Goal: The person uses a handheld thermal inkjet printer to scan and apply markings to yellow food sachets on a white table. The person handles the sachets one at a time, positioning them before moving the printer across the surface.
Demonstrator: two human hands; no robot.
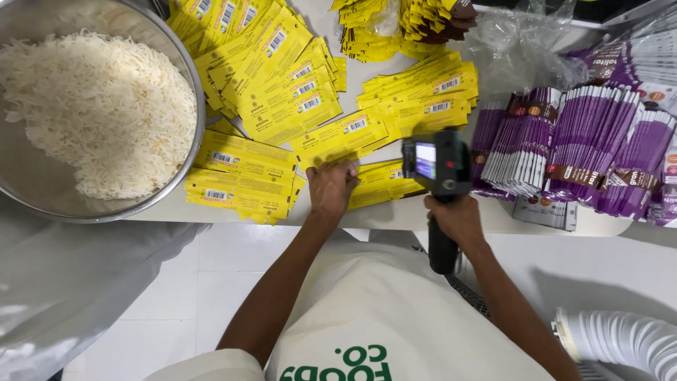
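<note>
Pressing a flat glossy yellow pouch (pixel 377 185), left hand (pixel 330 187) spread; right hand (pixel 457 219) fisted round a boxy black handheld printer (pixel 438 166).

A bowl (pixel 185 152) of noodles (pixel 95 113) sits left, flat pouches (pixel 282 92) spread across the middle, upright packet stacks (pixel 578 148) right.

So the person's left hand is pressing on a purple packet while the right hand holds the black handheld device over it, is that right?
Not quite. In the head view the left hand presses on a yellow packet, not a purple one; the purple packets lie stacked further to the right. The rest holds: the right hand grips the black handheld device over it.
</note>
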